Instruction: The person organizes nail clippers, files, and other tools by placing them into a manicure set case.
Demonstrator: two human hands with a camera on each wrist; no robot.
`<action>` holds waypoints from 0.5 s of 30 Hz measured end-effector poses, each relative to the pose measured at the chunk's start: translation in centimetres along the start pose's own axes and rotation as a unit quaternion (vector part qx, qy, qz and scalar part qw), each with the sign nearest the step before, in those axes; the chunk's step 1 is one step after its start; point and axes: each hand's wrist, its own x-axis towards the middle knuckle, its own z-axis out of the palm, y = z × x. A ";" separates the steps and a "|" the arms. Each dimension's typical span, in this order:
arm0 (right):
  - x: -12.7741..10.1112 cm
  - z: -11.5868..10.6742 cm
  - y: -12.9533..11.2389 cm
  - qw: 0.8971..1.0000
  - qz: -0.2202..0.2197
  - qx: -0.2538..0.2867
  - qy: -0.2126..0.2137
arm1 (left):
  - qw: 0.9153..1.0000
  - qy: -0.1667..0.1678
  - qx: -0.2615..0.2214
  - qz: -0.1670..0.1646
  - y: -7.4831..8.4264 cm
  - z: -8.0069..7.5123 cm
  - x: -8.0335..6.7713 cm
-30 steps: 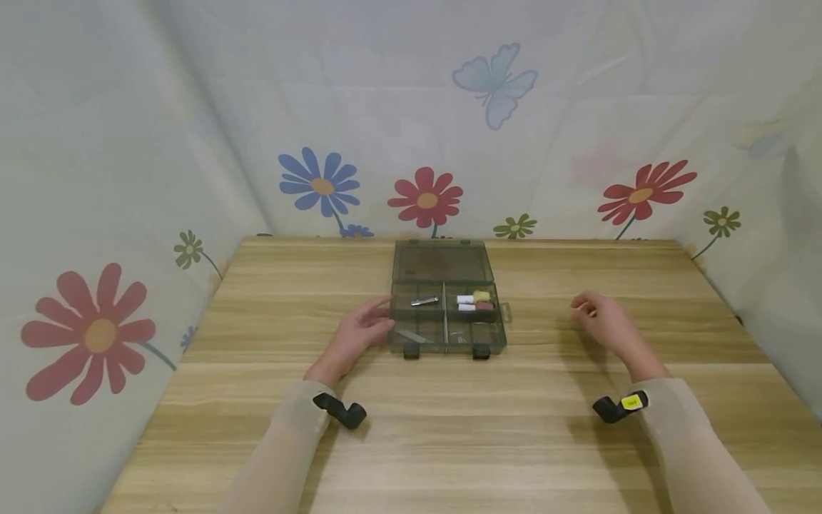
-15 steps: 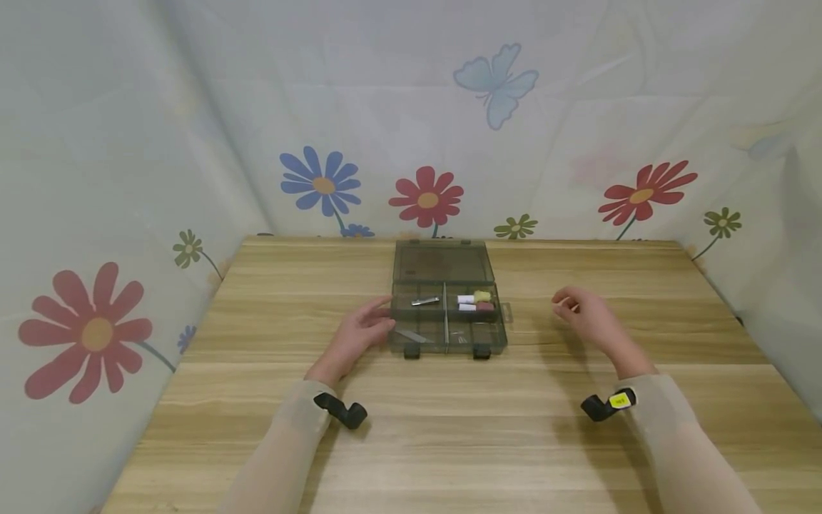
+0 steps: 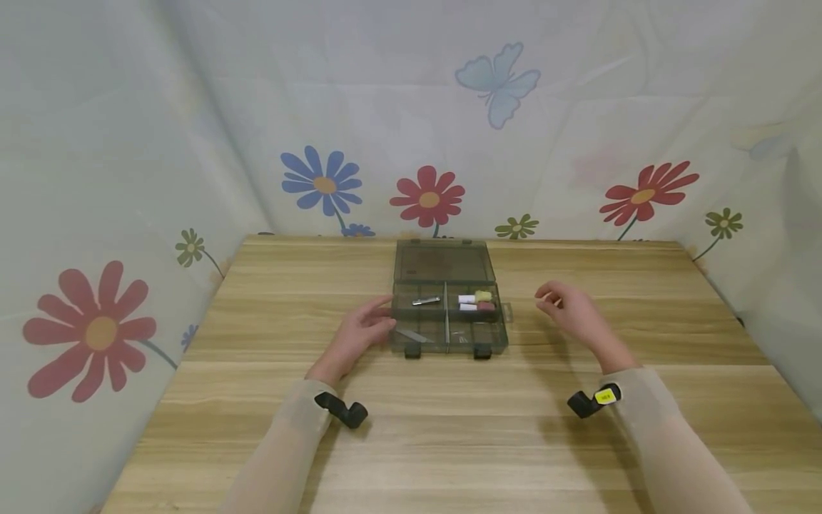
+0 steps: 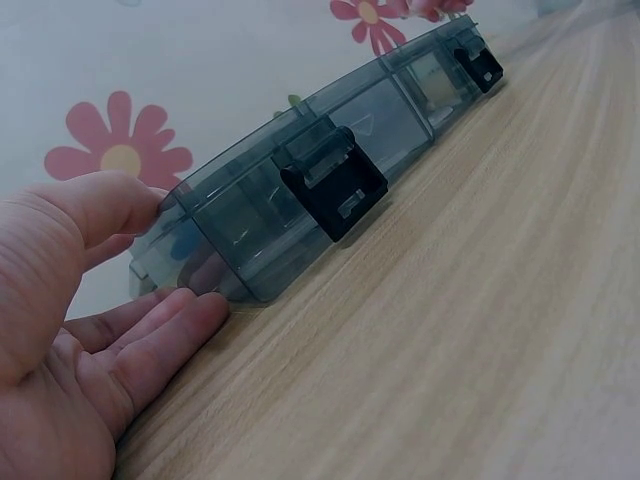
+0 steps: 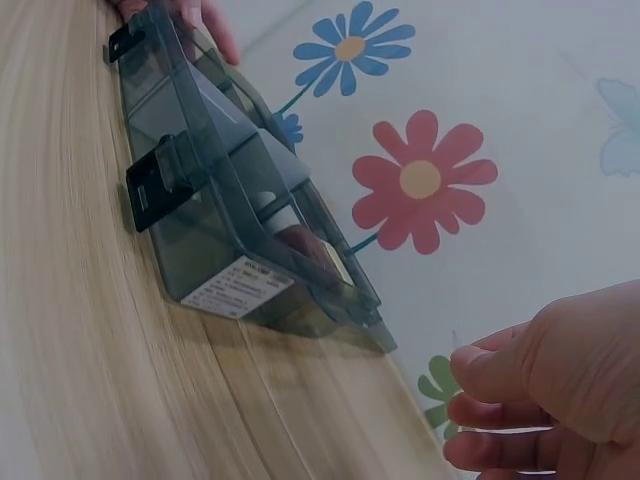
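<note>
A translucent dark grey compartment box [image 3: 449, 350] lies on the table with its lid [image 3: 443, 262] laid back. My left hand [image 3: 355, 334] rests at the box's left wall, thumb and fingertips right at it in the left wrist view. Right of the box, my right hand [image 3: 571, 310] hovers with loosely bent fingers, holding nothing. Inside, a silvery nail clipper [image 3: 426, 301] lies in the back left compartment. Small white, yellow and reddish rolled pieces [image 3: 484, 296] fill the back right one. A flat pale strip [image 3: 411, 334] lies front left, small clear bits [image 3: 459, 337] front right.
The box stands on a wood-grain table [image 3: 411, 442], towards its back edge. Two black latches [image 3: 482, 351] hang at the box's front, and a hanging tab [image 3: 508, 313] juts from its right side. A flower-printed curtain [image 3: 359, 86] encloses the table's back and sides.
My right hand has moved left towards the box, its fingers still loosely bent. The left hand and the box have stayed in place.
</note>
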 end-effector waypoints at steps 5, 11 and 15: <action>0.5 0.4 -0.7 1.000 -0.026 0.003 0.003 | 1.000 0.001 -0.006 -0.001 -1.1 -0.1 0.6; 1.0 1.1 -1.6 1.000 -0.030 0.002 -0.005 | 1.000 0.018 0.000 0.003 -2.5 -0.2 1.1; 1.4 1.5 -2.2 0.999 -0.035 0.005 -0.004 | 0.999 0.030 0.009 0.011 -2.4 -0.2 1.0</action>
